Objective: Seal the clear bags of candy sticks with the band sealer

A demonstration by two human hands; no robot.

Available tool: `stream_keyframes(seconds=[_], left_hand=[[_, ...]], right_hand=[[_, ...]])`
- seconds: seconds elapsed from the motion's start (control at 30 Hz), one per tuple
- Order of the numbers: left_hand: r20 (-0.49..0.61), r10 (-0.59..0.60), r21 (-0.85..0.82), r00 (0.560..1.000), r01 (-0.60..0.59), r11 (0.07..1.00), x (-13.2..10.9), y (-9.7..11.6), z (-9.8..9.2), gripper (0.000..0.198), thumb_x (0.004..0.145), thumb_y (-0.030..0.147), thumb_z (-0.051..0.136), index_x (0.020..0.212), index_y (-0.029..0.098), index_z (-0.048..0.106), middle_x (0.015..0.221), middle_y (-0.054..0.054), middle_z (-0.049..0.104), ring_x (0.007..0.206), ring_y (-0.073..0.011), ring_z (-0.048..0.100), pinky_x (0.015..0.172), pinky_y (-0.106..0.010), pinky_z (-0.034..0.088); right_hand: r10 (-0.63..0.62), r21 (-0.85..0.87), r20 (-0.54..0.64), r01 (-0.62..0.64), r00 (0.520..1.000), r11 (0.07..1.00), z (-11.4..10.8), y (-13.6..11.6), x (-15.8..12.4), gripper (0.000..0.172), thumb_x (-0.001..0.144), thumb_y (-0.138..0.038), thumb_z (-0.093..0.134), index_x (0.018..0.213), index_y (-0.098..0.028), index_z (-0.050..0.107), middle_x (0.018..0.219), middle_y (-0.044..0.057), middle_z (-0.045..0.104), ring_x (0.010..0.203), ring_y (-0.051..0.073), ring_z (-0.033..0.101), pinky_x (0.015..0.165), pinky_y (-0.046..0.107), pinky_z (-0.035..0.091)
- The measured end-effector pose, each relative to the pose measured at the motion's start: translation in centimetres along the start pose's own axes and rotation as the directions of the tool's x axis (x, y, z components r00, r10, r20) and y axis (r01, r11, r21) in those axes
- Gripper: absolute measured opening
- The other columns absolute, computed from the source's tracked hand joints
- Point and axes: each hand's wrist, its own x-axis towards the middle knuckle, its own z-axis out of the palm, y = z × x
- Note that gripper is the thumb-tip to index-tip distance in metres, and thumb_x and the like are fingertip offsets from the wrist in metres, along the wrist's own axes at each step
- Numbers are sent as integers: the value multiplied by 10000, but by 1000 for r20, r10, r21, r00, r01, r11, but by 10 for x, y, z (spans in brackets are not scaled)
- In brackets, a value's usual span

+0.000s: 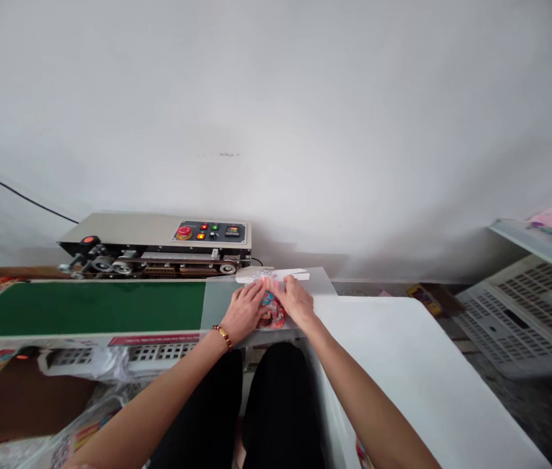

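Observation:
A small printed plastic packet (273, 310), red and blue with a clear top, lies on a translucent sheet (322, 285) beside the green belt. My left hand (244, 309), a beaded bracelet at its wrist, grips the packet's left side with the fingers pointing up toward its top. On the opposite side, my right hand (296, 301) is closed on the packet's upper right edge, its index finger bent. Just left of the packet's top stands a band sealing machine (159, 244). What the packet contains is hard to make out.
A green conveyor belt (85, 306) runs left below the sealer. A red stop button (184, 232) and lit switches sit on its panel. To the right are a white table (403, 365) and white plastic crates (520, 319). A cardboard box (27, 404) stands lower left.

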Motion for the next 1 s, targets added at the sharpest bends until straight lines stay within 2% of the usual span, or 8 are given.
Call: stream_keyframes(seconds=[0.1, 0.2, 0.37, 0.5, 0.63, 0.73, 0.9, 1.0], left_hand=[[20, 4, 63, 1000, -5, 998, -10, -11, 6, 527, 973, 261, 492, 1489, 184, 418, 1532, -175, 446, 1396, -290, 453, 1168, -525, 351], [18, -52, 90, 998, 50, 995, -20, -34, 3, 498, 970, 275, 509, 1457, 178, 466, 1512, -173, 473, 1384, -306, 471, 1174, -547, 341], [23, -44, 65, 999, 42, 997, -24, -60, -10, 390, 989, 252, 458, 1362, 203, 564, 1458, -140, 542, 1391, -290, 461, 1205, -574, 277], [56, 0, 44, 998, -2, 999, -12, -55, -11, 421, 980, 152, 390, 1370, 162, 547, 1442, -144, 555, 1362, -260, 492, 1216, -534, 284], [25, -35, 71, 999, 33, 997, -13, -59, -6, 437, 987, 172, 382, 1402, 145, 517, 1464, -157, 529, 1363, -271, 491, 1214, -531, 298], [9, -70, 93, 998, 68, 993, -25, -86, -11, 432, 993, 195, 375, 1394, 143, 528, 1455, -155, 538, 1379, -273, 475, 1215, -527, 297], [-10, -149, 169, 989, 148, 974, -50, -133, -35, 421, 957, 199, 425, 1352, 190, 572, 1435, -138, 563, 1361, -307, 491, 1197, -591, 284], [-80, -149, 186, 986, 162, 969, -46, -116, -36, 398, 944, 152, 403, 1275, 188, 620, 1367, -143, 613, 1316, -302, 532, 1198, -600, 270]], right_hand=[[-267, -121, -88, 256, 960, 959, 5, 3, -13, 463, 977, -439, 496, 1395, -242, 502, 1446, 138, 525, 1283, 294, 522, 1015, 407, 409], [-426, -139, -1, 421, 905, 896, 11, 10, -22, 446, 983, -350, 488, 1419, -257, 513, 1526, 104, 466, 1365, 296, 438, 1098, 471, 337], [-416, -122, -12, 412, 909, 903, 15, 5, -18, 411, 988, -333, 473, 1384, -265, 559, 1519, 91, 485, 1395, 307, 396, 1136, 526, 282], [-498, -151, 10, 494, 867, 856, 20, -14, -9, 393, 1010, -307, 431, 1375, -251, 567, 1509, 89, 500, 1422, 302, 370, 1169, 586, 215], [-522, -210, 64, 523, 850, 826, 27, -12, -9, 410, 1027, -312, 412, 1409, -249, 548, 1524, 95, 484, 1431, 323, 359, 1170, 659, 176], [-505, -269, 53, 499, 862, 824, 27, -6, -12, 411, 1034, -330, 412, 1416, -246, 542, 1517, 104, 489, 1427, 327, 361, 1161, 688, 180], [-575, -327, 14, 547, 818, 771, 32, -24, -8, 359, 1047, -355, 423, 1354, -257, 582, 1422, 95, 578, 1395, 333, 383, 1146, 721, 126], [-598, -322, -10, 564, 802, 761, 39, -43, -3, 364, 1031, -427, 464, 1315, -248, 607, 1359, 101, 620, 1338, 338, 427, 1142, 729, 105]])
